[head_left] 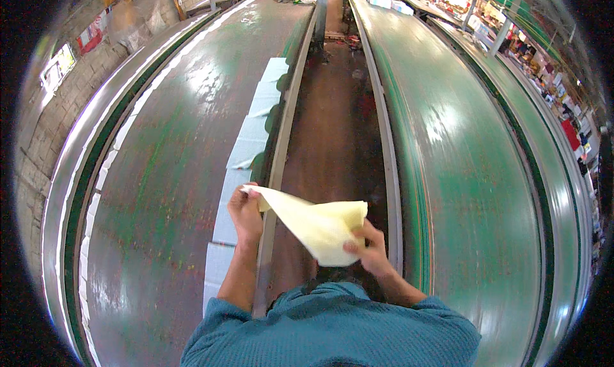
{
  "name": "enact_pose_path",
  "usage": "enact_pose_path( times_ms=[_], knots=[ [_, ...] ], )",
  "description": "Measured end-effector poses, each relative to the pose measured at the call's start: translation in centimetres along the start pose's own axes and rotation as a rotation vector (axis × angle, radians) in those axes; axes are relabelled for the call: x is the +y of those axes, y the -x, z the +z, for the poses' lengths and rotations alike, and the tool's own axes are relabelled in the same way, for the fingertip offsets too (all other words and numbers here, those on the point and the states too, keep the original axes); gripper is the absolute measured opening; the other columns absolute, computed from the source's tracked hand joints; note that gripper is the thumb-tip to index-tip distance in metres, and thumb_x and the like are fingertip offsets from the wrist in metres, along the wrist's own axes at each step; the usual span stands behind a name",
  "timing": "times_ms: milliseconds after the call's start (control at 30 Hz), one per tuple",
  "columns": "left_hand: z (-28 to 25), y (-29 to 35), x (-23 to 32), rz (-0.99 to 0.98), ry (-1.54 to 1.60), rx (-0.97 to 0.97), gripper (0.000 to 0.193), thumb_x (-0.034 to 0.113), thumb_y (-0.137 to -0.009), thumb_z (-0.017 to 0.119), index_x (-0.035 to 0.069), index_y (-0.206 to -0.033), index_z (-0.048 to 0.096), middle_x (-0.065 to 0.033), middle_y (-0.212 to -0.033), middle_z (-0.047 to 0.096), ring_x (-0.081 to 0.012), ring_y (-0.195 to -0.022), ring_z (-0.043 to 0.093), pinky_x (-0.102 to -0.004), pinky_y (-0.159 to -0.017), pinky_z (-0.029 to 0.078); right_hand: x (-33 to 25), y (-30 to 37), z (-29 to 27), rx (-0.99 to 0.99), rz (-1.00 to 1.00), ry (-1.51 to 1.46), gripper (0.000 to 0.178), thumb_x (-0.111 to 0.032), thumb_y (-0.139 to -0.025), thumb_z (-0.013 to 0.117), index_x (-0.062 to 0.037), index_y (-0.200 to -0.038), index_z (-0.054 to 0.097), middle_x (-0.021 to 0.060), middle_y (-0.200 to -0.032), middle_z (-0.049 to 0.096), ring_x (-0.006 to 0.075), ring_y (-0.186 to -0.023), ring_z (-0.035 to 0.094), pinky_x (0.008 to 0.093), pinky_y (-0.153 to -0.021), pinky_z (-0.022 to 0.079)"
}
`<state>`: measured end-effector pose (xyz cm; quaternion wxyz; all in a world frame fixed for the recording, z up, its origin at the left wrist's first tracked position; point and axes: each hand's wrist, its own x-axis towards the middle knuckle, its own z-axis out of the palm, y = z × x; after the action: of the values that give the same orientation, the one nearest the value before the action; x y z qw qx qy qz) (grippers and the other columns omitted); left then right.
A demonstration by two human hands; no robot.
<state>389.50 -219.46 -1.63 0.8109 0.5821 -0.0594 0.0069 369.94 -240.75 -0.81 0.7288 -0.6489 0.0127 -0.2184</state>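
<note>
A pale yellow piece of cloth (pixel 313 229) is stretched between my two hands, over the gap between two long tables. My left hand (pixel 245 212) pinches its narrow, pointed end beside the edge of the left table. At the wider, bunched end, my right hand (pixel 371 244) grips the cloth, slightly blurred. Light blue cut fabric pieces (pixel 248 137) lie in a row along the right edge of the left table (pixel 173 175), some with curved cut-outs on their right side. My left hand is just over this row.
Another long green table (pixel 454 156) runs along the right side. Between the tables lies a brown floor aisle (pixel 336 124), with a post (pixel 322 12) at its far end. A block wall (pixel 48 130) stands at far left; cluttered goods (pixel 553 85) fill the far right.
</note>
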Motion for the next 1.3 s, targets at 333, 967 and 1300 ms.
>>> enact_pose_path(
  times_ms=[333, 967, 1300],
  knots=[
    [13.7, -20.6, -8.7, -0.442, 0.979, -0.335, 0.026, 0.024, -0.085, 0.068, 0.006, -0.1, 0.057, -0.0071, -0.084, 0.059, -0.0185, -0.078, 0.058, -0.0339, -0.073, 0.049, 2.9, -22.6, -4.6, -0.015, 0.509, -0.113, 0.021, -0.017, -0.088, 0.065, 0.0021, -0.095, 0.069, 0.0092, -0.106, 0.062, 0.019, -0.099, 0.058, 0.0355, -0.087, 0.046],
    [27.2, -43.6, -18.6, 0.076, -0.063, -0.352, 0.023, 0.019, -0.091, 0.063, 0.007, -0.109, 0.059, -0.0062, -0.105, 0.061, -0.0133, -0.089, 0.059, -0.0296, -0.075, 0.05, 17.5, -60.3, -9.7, -0.176, 0.334, 0.157, 0.025, -0.018, -0.084, 0.072, 0.0057, -0.092, 0.068, 0.0072, -0.101, 0.057, 0.0175, -0.092, 0.057, 0.031, -0.081, 0.047],
    [32.7, -62.7, -13.3, 0.414, -1.406, -0.596, 0.034, 0.017, -0.072, 0.071, 0.004, -0.1, 0.056, -0.0119, -0.078, 0.061, -0.0316, -0.076, 0.062, -0.0397, -0.065, 0.048, 23.2, -84.5, -13.0, -0.368, 0.157, 0.512, 0.035, -0.027, -0.078, 0.076, 0.0046, -0.09, 0.068, 0.017, -0.09, 0.059, 0.0268, -0.082, 0.062, 0.036, -0.075, 0.05]
  ],
)
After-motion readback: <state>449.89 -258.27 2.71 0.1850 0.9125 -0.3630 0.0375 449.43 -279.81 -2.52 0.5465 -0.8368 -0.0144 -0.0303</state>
